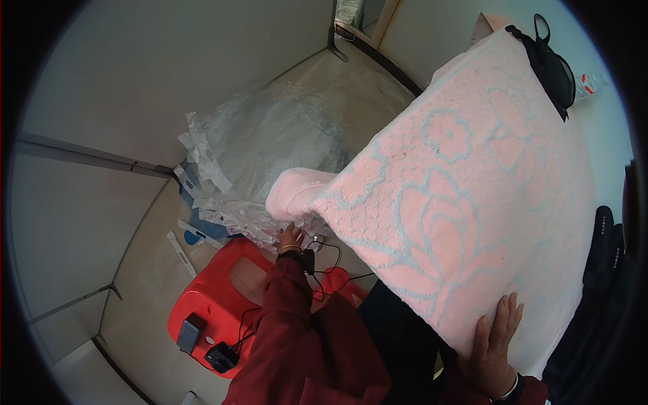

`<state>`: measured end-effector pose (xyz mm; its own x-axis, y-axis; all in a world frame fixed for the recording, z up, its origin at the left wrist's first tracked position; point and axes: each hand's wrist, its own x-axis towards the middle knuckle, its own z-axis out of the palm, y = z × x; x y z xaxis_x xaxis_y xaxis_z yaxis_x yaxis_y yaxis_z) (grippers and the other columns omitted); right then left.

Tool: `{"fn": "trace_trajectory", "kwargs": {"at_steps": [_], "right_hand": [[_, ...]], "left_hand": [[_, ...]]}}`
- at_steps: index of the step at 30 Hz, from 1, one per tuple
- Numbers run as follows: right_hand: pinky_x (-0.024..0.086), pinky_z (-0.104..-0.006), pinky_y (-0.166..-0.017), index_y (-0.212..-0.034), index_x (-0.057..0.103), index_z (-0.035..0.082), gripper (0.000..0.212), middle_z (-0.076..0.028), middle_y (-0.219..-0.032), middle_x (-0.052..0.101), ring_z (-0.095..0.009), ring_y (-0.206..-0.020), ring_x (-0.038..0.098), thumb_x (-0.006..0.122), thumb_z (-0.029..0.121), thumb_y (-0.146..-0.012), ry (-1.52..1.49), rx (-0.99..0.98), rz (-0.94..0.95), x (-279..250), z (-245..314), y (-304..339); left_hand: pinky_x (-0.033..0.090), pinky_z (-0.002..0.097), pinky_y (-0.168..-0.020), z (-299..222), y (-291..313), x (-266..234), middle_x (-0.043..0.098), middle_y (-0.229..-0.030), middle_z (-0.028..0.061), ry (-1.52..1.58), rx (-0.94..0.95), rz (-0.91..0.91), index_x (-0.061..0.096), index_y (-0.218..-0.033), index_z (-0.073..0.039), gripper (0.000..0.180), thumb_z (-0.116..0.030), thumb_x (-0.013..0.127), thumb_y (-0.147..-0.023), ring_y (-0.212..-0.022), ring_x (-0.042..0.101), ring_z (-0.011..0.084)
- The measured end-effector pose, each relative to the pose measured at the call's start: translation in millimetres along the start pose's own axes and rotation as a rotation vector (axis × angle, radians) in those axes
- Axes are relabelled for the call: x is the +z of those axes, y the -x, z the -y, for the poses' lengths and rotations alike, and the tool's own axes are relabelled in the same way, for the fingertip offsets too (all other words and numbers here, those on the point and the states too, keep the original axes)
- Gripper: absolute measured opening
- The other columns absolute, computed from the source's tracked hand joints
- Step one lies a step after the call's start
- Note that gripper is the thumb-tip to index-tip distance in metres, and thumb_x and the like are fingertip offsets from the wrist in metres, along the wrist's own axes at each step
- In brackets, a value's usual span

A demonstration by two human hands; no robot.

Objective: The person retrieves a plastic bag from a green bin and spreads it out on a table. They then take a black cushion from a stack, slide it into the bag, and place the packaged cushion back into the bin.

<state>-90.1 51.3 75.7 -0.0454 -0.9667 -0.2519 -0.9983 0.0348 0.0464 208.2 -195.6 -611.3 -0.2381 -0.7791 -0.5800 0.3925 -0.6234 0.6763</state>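
Dark red sleeves (290, 337) reach forward, the left one out past a red stool (229, 297), the right one up to the near edge of a pink towel (466, 202). The towel lies over the white table (604, 152), its left corner curled over on itself and jutting past the table's left side. It is pale pink and fuzzy, with grey-blue outlines of a small round flower and a large many-petalled bloom, a few dark specks and a plain band at the curled corner. The right hand (494, 341) presses flat on its near edge, fingers extended, thumb apart. The left hand (290, 237) is just below the curled corner, beside clear plastic bags (277, 142) on the floor; I cannot tell whether its fingers pinch anything. A black mesh pouch (550, 67) rests on the towel's far right corner, with a clear bottle (588, 86) just beside it. On the stool's near end sit a grey box (191, 332) and a black device (221, 356).
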Motion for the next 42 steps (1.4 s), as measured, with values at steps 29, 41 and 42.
{"fn": "trace_trajectory", "kwargs": {"at_steps": [29,41,42], "right_hand": [[0.017,-0.0820,-0.103,-0.145,0.023,-0.004,0.080,-0.045,-0.149,0.017,-0.069,-0.135,0.022,0.063,0.006,-0.077,-0.007,-0.095,-0.063,10,6,-15],[0.009,-0.0739,-0.112,-0.151,0.026,-0.001,0.092,-0.036,-0.156,0.012,-0.057,-0.146,0.010,0.069,0.007,-0.070,-0.164,-0.083,-0.130,-4,5,-14],[0.012,-0.0705,-0.113,-0.149,0.030,-0.001,0.088,-0.035,-0.156,0.016,-0.055,-0.146,0.014,0.071,0.010,-0.072,-0.220,-0.099,-0.149,-7,4,-14]], "left_hand": [[0.050,0.0408,-0.057,-30,78,5,0.048,-0.066,0.0039,0.403,-0.296,-0.418,0.056,-0.089,-0.010,0.017,-0.016,0.071,-0.087,-0.053,0.050,0.0246],[0.052,0.0320,-0.071,-329,253,206,0.064,-0.079,-0.0004,0.460,0.389,-0.081,0.061,-0.099,-0.013,0.004,-0.015,0.062,-0.096,-0.066,0.058,0.0121],[0.052,0.0320,-0.071,-352,281,228,0.064,-0.079,-0.0004,0.456,0.406,-0.059,0.061,-0.099,-0.013,0.004,-0.015,0.062,-0.096,-0.066,0.058,0.0121]]}}
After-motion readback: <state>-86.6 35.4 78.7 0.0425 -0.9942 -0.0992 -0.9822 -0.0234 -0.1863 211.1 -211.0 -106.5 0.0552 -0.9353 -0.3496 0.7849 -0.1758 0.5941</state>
